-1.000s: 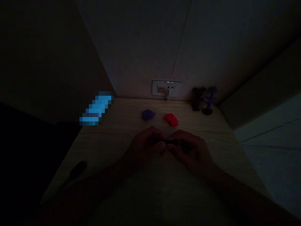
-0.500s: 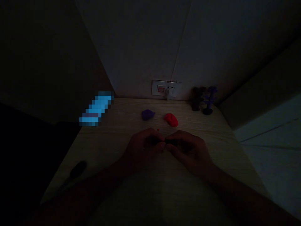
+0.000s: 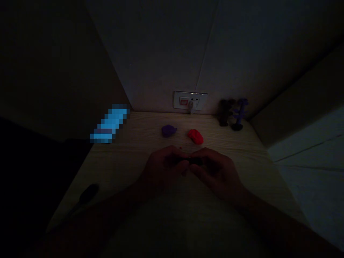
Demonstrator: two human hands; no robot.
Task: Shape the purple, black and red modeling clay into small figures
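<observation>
My left hand (image 3: 160,169) and my right hand (image 3: 221,172) meet above the middle of the wooden tabletop. Between their fingertips they pinch a small dark lump (image 3: 196,161); the dim light hides its exact shape and kind. Just beyond my fingers lies a red lump of modelling clay (image 3: 195,136). A purple lump (image 3: 168,130), similar in look, rests to its left. One tiny red bit (image 3: 181,148) sits on the wood near my left fingers.
A dark spoon-shaped object (image 3: 88,193) lies by my left forearm. At the back right stand a dark figure (image 3: 224,113) and a purple branching figure (image 3: 240,111) on a black base. A plug sits in the wall socket (image 3: 177,100). A blurred bright-blue rectangle (image 3: 110,123) is at left.
My fingers have shifted slightly around the dark lump, and a bit more of it shows between them. The clay lumps and the other objects stay where they were.
</observation>
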